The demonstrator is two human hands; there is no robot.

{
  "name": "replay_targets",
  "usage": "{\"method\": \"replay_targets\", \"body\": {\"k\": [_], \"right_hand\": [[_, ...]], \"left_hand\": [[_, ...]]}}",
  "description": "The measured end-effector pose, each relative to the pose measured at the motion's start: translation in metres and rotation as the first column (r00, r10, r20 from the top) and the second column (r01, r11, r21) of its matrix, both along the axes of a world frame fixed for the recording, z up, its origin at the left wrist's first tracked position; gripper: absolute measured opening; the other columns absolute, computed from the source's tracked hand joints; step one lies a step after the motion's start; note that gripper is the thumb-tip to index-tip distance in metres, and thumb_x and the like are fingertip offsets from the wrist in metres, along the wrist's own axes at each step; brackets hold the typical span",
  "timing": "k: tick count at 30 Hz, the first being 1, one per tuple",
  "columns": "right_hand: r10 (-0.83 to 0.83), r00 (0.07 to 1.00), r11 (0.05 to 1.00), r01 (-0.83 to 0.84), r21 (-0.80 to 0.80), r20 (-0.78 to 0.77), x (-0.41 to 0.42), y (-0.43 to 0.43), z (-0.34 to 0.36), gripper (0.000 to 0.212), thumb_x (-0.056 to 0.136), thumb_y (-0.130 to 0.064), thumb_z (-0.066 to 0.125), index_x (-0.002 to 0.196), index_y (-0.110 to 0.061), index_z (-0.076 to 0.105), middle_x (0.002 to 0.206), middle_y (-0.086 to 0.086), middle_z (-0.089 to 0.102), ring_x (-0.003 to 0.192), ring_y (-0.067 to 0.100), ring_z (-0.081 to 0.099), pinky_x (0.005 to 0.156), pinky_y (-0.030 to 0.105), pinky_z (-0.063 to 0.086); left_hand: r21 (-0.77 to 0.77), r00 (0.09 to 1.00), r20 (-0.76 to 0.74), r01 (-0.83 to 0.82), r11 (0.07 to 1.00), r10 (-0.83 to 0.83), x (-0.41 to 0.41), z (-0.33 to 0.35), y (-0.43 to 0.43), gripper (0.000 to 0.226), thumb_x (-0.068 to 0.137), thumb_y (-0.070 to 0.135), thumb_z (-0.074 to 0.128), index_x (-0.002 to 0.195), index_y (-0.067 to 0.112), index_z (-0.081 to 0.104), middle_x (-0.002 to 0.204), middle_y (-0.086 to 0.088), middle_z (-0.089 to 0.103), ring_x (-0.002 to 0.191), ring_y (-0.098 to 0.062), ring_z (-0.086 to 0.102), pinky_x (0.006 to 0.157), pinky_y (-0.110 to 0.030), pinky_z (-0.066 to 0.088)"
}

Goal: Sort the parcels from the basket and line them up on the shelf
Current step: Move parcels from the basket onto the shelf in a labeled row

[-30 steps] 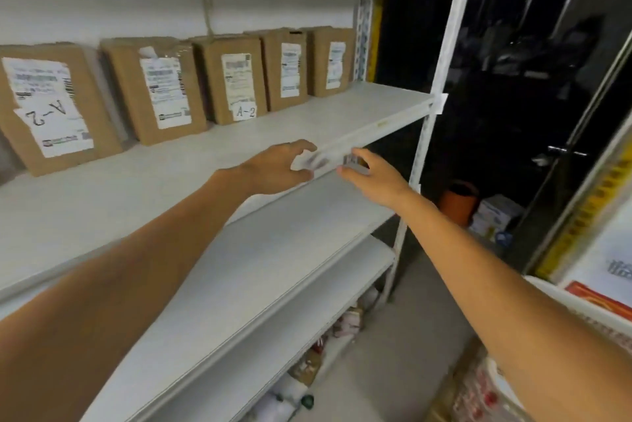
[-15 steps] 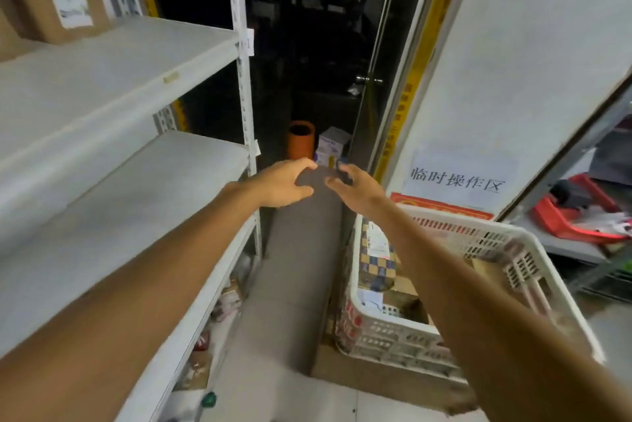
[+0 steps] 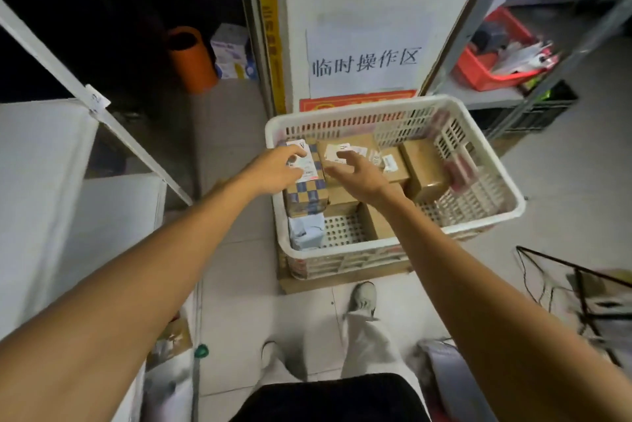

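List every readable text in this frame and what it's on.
"临时操作区": white paper sign on the wall behind the basket.
Parcel labels in the basket: too blurred to read; the handwritten marks are unclear.
Yellow strip, red sign, white carton: print illegible.

The basket [image 3: 393, 107] is white perforated plastic; the parcels [image 3: 425, 165] are matt brown cardboard with paper labels.

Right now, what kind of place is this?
Probably a parcel storeroom or sorting room: a white basket holds labelled cardboard parcels, white metal shelving stands to the left, and a printed paper sign hangs behind the basket.
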State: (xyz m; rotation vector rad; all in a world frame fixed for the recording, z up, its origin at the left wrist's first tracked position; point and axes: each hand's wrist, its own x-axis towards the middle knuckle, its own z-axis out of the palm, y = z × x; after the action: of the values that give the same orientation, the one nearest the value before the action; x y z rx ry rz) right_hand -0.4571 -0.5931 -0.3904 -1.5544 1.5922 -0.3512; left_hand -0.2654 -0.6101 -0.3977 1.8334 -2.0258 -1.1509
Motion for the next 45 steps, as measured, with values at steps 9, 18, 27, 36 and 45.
{"method": "replay_targets", "body": {"k": [9, 18, 27, 36, 45], "right_hand": [[-0.009, 0.996, 0.978, -0.009, 0.208, 0.084, -0.081, -0.078, -0.069, 0.061, 0.095, -0.038, 0.058, 0.145, -0.008, 0.040, 0.139, 0.016, 0.053, 0.128, 0.029, 0.049, 0.105, 0.037, 0.040], [-0.018, 0.982, 0.916, -0.059, 0.396, 0.189, -0.066, -0.136, -0.141, 0.052, 0.097, -0.032, 0.057, 0.142, -0.010, 0.043, 0.141, 0.010, 0.051, 0.126, 0.025, 0.050, 0.093, 0.027, 0.039], [-0.119, 0.972, 0.886, 0.011, 0.463, 0.203, -0.009, -0.166, -0.250, 0.033, 0.092, -0.031, 0.064, 0.117, -0.011, 0.056, 0.107, -0.006, 0.061, 0.102, 0.013, 0.059, 0.075, 0.018, 0.047], [-0.250, 0.948, 0.918, 0.168, 0.359, 0.196, 0.008, -0.142, -0.272, 0.042, 0.086, -0.030, 0.072, 0.122, -0.020, 0.052, 0.096, -0.012, 0.061, 0.075, -0.005, 0.057, 0.072, 0.023, 0.051], [-0.205, 0.964, 0.892, 0.114, 0.437, 0.168, -0.019, -0.111, -0.283, 0.057, 0.084, -0.034, 0.074, 0.133, -0.022, 0.048, 0.126, 0.007, 0.054, 0.107, 0.014, 0.057, 0.088, 0.033, 0.054]], "left_hand": [[0.198, 0.991, 0.026, -0.136, 0.971, 0.134, -0.055, -0.064, -0.044, 0.039, 0.090, 0.027, 0.060, 0.128, 0.030, 0.050, 0.138, -0.006, 0.051, 0.124, -0.024, 0.051, 0.105, -0.044, 0.042], [0.288, 0.955, -0.006, -0.283, 0.915, 0.297, -0.047, -0.125, -0.058, 0.040, 0.093, 0.008, 0.055, 0.130, 0.024, 0.051, 0.127, 0.010, 0.053, 0.115, -0.009, 0.052, 0.100, -0.029, 0.041], [0.060, 0.906, 0.148, -0.409, 0.911, 0.397, -0.047, -0.230, -0.101, 0.066, 0.091, 0.014, 0.059, 0.149, 0.012, 0.029, 0.150, -0.011, 0.029, 0.136, -0.027, 0.034, 0.112, -0.036, 0.031], [-0.085, 0.791, 0.224, -0.566, 0.820, 0.569, -0.075, -0.254, -0.081, 0.077, 0.079, 0.033, 0.073, 0.146, 0.022, 0.035, 0.143, -0.010, 0.026, 0.129, -0.031, 0.027, 0.104, -0.044, 0.038], [0.120, 0.731, 0.181, -0.681, 0.723, 0.658, -0.090, -0.249, -0.033, 0.114, 0.074, 0.038, 0.079, 0.153, 0.018, -0.001, 0.150, -0.011, 0.022, 0.137, -0.028, 0.027, 0.107, -0.042, 0.033]]}}
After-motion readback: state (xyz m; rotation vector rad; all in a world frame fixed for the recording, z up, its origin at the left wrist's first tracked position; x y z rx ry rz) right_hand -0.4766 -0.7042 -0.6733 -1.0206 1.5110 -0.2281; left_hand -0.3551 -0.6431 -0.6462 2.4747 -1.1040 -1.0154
